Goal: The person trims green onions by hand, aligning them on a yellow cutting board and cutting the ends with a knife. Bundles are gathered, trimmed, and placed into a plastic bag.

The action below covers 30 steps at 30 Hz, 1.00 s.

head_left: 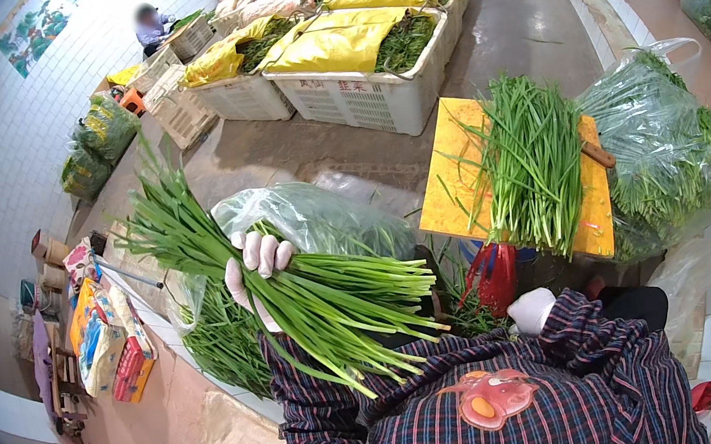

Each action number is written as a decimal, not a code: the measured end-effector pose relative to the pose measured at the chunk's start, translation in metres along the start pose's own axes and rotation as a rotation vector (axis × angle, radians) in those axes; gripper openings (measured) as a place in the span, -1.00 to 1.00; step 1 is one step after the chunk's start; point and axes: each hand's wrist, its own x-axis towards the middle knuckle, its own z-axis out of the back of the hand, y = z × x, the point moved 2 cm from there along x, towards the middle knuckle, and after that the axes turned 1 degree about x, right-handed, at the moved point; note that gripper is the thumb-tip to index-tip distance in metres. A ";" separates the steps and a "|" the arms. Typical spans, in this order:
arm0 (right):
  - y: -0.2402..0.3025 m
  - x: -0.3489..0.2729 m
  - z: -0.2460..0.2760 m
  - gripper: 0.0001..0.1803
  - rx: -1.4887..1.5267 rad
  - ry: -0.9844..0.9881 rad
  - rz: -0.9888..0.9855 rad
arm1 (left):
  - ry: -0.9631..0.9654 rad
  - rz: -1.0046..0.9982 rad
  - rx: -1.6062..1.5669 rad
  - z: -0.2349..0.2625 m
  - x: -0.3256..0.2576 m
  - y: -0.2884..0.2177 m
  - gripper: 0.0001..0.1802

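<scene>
My left hand [260, 254], in a white glove, is closed round a thick bunch of garlic chives [340, 296], leaf tips up to the left and pale stem ends down to the right. My right hand [533, 312], also gloved, is low beside a red plastic bag [491, 279]; its fingers do not show clearly. Beyond it, another bunch of chives [539, 156] lies across a yellow board [446, 170]. A wooden handle [597, 154] sticks out from under that bunch at the board's right edge. Loose chives [225, 335] lie below my left hand.
Clear plastic bags of greens stand right of the board [663, 158] and behind my left hand [317, 219]. White crates [354, 108] with yellow covers fill the far floor. A person [153, 29] sits at the far left. Packages [109, 337] lie at left.
</scene>
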 end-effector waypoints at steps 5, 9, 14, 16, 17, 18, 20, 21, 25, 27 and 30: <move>0.031 -0.042 0.119 -0.28 1.211 -0.599 0.526 | -0.087 0.107 0.173 -0.013 0.009 0.014 -0.77; 0.053 -0.027 0.168 0.09 1.198 -0.399 0.878 | -0.396 0.268 0.470 -0.039 0.022 0.050 -0.81; 0.078 0.004 0.157 0.23 1.398 -0.274 1.119 | -0.634 0.399 1.058 -0.048 0.037 0.070 -0.81; 0.088 -0.012 0.151 0.23 1.620 -0.138 1.051 | -0.640 0.491 1.171 -0.035 0.040 0.077 -0.80; 0.091 0.001 0.141 0.21 1.680 -0.101 0.947 | -0.763 0.509 1.088 -0.032 0.040 0.086 -0.83; 0.093 -0.002 0.136 0.13 1.714 -0.161 0.837 | -0.816 0.517 1.025 -0.019 0.037 0.096 -0.86; 0.104 0.009 0.128 0.01 1.730 -0.218 0.812 | -0.863 0.608 0.911 -0.003 0.031 0.097 -0.88; 0.106 0.014 0.123 -0.19 1.816 -0.234 0.734 | -0.869 0.617 0.933 -0.006 0.029 0.101 -0.85; 0.100 0.027 0.117 -0.55 2.064 0.117 0.655 | -0.870 0.764 0.684 0.020 0.025 0.099 -0.78; 0.091 0.022 0.118 -0.64 2.143 0.261 0.697 | -0.758 0.793 0.664 0.028 0.026 0.090 -0.70; 0.078 0.014 0.114 -0.71 2.232 0.305 0.679 | -0.719 0.634 0.917 0.015 0.024 0.078 -0.51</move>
